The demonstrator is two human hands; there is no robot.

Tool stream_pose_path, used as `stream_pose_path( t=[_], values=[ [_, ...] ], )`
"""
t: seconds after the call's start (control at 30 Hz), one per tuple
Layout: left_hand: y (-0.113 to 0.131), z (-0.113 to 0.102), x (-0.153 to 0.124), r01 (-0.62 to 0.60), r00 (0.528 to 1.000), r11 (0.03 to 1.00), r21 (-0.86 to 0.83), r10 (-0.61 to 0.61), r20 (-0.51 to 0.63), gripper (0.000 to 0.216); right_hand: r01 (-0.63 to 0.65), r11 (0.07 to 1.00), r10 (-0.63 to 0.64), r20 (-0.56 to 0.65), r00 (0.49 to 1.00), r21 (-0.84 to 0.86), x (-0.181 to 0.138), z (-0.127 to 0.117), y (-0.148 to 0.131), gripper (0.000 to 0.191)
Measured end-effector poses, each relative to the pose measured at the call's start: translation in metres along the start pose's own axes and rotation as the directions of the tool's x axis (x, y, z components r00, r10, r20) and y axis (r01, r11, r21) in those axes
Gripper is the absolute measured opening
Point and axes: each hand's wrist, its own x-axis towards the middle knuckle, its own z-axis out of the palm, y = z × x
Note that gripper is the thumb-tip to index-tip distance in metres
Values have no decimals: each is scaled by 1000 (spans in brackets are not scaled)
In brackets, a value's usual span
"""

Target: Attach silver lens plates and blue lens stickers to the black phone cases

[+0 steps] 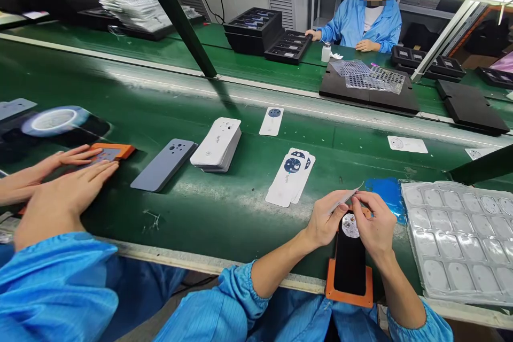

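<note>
My left hand (325, 220) and my right hand (374, 224) are both closed in a pinch on a thin white liner strip (343, 200), one hand at each end. They hold it just above the top of a black phone back cover (349, 264). The cover lies in an orange jig (348, 294) at the near edge of the green belt (224, 214). A round silvery camera ring (350, 225) shows on the cover between my hands.
A clear blister tray (460, 240) and a blue sheet (387, 192) lie to the right. Ahead are cards with round blue stickers (290, 176), a white card stack (218, 144) and a grey back cover (164, 164). A co-worker's hands (68, 181) press on another orange jig (116, 150) at left. Another person (366, 24) sits across the belt.
</note>
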Motion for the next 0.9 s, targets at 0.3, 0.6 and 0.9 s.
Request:
stream_pose_path(
  t=[0.3,0.6,0.9],
  values=[
    [-5,0,-1,-47,998,998,47,45,37,52,-27,999,26,15,1000,34,-3,1,4,11],
    [-8,4,-5,-198,980,956,217,188,66,43,-56,998,56,-4,998,-5,-2,4,-1,12],
    [-23,2,14,302,892,892,-335,-389,-231,50,-414,864,440,30,897,-288,11,-24,66,17]
  ],
)
